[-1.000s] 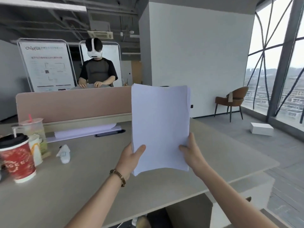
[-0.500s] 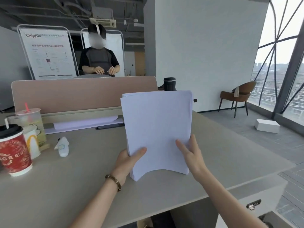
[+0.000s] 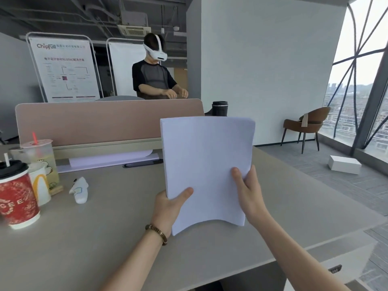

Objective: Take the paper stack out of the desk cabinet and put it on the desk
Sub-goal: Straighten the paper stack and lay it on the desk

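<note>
A white paper stack [image 3: 206,164] is held upright over the grey desk [image 3: 84,238], its lower edge bowed and close above the desktop. My left hand [image 3: 169,206] grips its lower left edge, thumb on the front sheet. My right hand [image 3: 248,192] grips its right side, thumb on the front. The white desk cabinet [image 3: 344,263] shows under the desk's right corner, with a lock on its front.
Several drink cups [image 3: 19,192] stand at the desk's left edge, with a small white device [image 3: 79,189] beside them. A beige divider [image 3: 109,120] with loose sheets below it bounds the far side. A black tumbler [image 3: 219,108] stands behind the stack. Another person sits beyond.
The paper stack has come down and tilted towards the desk, both hands still on it. My view has dipped, so the cabinet front shows now.
</note>
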